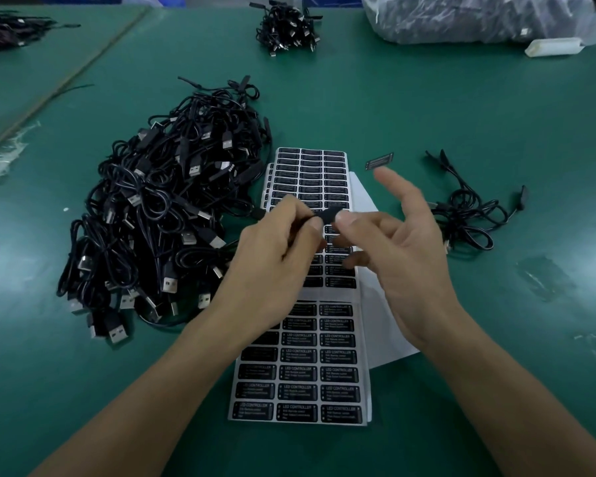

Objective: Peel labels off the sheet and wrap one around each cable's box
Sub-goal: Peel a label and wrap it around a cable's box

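Presently I note the cable's box [327,215] held above the label sheet [307,383], pinched between the thumb and curled fingers of the left hand [276,249]. Its free end juts toward the right hand [403,242], whose thumb tip touches it; the other fingers are spread loose, gripping nothing. Both forearms reach in over the sheet's near edge. The box is small, black and oblong. A pile of cables [159,215] lies left of the sheet.

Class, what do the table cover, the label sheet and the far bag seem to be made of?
Table cover: probably rubber or vinyl mat, green, soft sheen. Label sheet: likely paper backing, white edges, with black printed stickers. Bag: thin clear plastic film, crinkled, glinting.
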`<control>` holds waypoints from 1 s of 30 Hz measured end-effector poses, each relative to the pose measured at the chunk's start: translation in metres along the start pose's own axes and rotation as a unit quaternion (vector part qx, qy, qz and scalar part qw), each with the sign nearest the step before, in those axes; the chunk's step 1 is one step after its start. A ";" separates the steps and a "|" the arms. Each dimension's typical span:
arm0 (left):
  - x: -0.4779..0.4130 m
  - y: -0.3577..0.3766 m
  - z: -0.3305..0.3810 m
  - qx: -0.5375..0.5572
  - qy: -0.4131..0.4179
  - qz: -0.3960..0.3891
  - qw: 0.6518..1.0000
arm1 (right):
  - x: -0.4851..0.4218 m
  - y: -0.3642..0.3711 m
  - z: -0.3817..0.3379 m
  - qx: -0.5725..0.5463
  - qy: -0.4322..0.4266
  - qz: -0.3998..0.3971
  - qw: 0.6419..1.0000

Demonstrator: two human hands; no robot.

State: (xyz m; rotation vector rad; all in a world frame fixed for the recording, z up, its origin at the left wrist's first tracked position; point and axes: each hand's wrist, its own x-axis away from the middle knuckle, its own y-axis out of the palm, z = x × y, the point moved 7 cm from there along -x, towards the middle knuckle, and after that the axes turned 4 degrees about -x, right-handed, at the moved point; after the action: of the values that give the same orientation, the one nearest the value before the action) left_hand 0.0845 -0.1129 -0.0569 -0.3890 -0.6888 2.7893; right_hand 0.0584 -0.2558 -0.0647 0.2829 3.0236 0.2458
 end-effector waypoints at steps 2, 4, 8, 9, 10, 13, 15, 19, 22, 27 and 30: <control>-0.001 -0.003 0.000 -0.018 0.016 0.011 1.000 | -0.001 -0.004 0.000 0.008 -0.009 0.017 1.000; -0.001 -0.006 0.000 -0.020 0.019 0.022 0.999 | -0.002 -0.007 0.000 0.002 -0.015 0.027 1.000; -0.002 -0.010 0.000 -0.015 0.025 0.024 0.999 | -0.003 -0.010 -0.001 0.007 -0.036 0.034 0.999; -0.002 -0.010 0.000 -0.010 0.024 0.015 1.000 | -0.003 -0.011 -0.002 0.007 -0.039 0.035 0.999; -0.002 -0.010 -0.001 -0.006 0.022 0.008 1.000 | -0.003 -0.011 -0.002 0.006 -0.041 0.035 0.999; -0.004 -0.011 -0.003 -0.005 0.014 0.016 1.000 | -0.003 -0.012 -0.002 0.001 -0.040 0.045 0.998; -0.005 -0.012 -0.005 -0.002 0.001 0.032 0.999 | -0.003 -0.013 -0.005 -0.010 -0.044 0.058 0.997; -0.005 -0.013 -0.008 0.010 -0.021 0.055 0.998 | -0.002 -0.009 0.001 -0.066 0.008 0.049 0.997; -0.003 -0.013 -0.005 0.012 -0.015 0.066 0.998 | -0.001 0.000 0.009 -0.086 0.048 0.022 0.995; -0.002 -0.013 -0.002 0.034 -0.011 0.057 0.998 | -0.002 0.002 0.011 -0.078 0.044 0.020 0.996; -0.002 -0.012 -0.001 0.039 -0.003 0.037 0.999 | -0.002 0.001 0.012 -0.080 0.046 0.024 0.995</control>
State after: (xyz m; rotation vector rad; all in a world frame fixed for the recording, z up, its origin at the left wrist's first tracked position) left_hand 0.0888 -0.1031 -0.0512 -0.3991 -0.5769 2.8767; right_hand 0.0621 -0.2538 -0.0758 0.3393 3.0654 0.5148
